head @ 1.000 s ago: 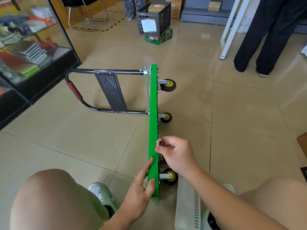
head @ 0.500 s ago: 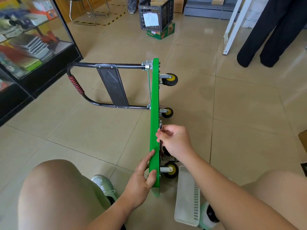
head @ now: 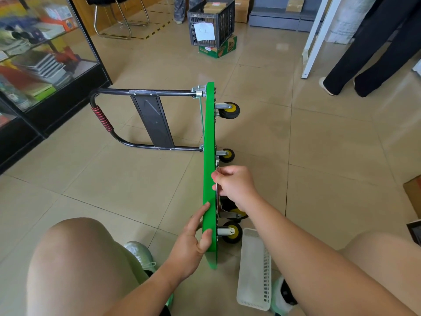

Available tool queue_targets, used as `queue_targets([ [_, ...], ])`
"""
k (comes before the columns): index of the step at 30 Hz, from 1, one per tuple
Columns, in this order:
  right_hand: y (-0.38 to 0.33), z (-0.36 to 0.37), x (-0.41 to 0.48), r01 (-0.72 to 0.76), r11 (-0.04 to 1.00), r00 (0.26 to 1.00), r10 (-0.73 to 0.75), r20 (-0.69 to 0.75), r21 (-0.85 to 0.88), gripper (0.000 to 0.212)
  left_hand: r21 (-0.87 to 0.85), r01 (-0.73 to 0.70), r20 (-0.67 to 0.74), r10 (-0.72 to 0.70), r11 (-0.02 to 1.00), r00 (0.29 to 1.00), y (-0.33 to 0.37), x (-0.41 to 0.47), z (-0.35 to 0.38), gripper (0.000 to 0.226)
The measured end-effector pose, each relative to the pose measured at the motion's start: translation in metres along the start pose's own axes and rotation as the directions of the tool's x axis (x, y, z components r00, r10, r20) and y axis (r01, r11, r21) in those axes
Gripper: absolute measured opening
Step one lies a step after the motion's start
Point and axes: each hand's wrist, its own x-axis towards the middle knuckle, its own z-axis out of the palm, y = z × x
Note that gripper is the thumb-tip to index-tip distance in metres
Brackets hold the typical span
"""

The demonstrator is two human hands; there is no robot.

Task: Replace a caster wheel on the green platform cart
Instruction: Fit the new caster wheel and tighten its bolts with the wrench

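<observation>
**A:** Four wheels show on the right face of the green cart [head: 209, 137], which stands on edge in mid-frame, its handle [head: 141, 93] reaching left. Which wheel is being worked on?

**B:** Likely the caster [head: 231, 210] half hidden under the wrist, lower centre. The right hand [head: 235, 185] has its fingers curled, and thumb and forefinger pinch a thin metal strip [head: 217, 165] at the deck's underside. Whether it is a plate or a fastener, I cannot tell.

**A:** And the left hand [head: 192, 239]?

**B:** It grips the deck's near end, with the thumb hooked over the top edge and the fingers laid along the left face. That hand is the brace.

**A:** So how should this step be done well?

**B:** Hold the deck dead upright with the brace so the holes line up. Press the strip flush and start any fastener straight by fingertip before forcing it. Loose bits belong in the white basket [head: 254, 270], lower right, not on the tiles.
</observation>
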Motion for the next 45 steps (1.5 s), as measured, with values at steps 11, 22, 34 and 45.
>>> queue_targets([
  [11, -0.004, -0.006, 0.002, 0.061, 0.994, 0.997, -0.056, 0.054, -0.091, 0.010, -0.053, -0.011, 0.028, 0.012, 0.999, 1.000, 0.000, 0.001, -0.001, 0.059],
  [22, -0.011, -0.029, -0.019, 0.271, 0.831, 0.949, -0.314, -0.008, -0.485, 0.019, -0.117, -0.019, 0.057, 0.025, 0.993, 0.998, -0.001, 0.004, 0.001, 0.060],
  [34, -0.007, -0.094, -0.053, 0.078, 0.881, 0.988, -0.130, -0.080, -0.468, 0.031, -0.142, 0.015, 0.067, -0.005, 0.990, 0.998, 0.007, 0.003, 0.000, 0.063],
  [45, 0.091, -0.131, -0.089, -0.526, 0.605, 0.835, 0.501, 0.227, 0.598, 0.024, -0.152, 0.041, 0.064, -0.031, 0.988, 0.997, 0.005, 0.007, -0.003, 0.065],
])
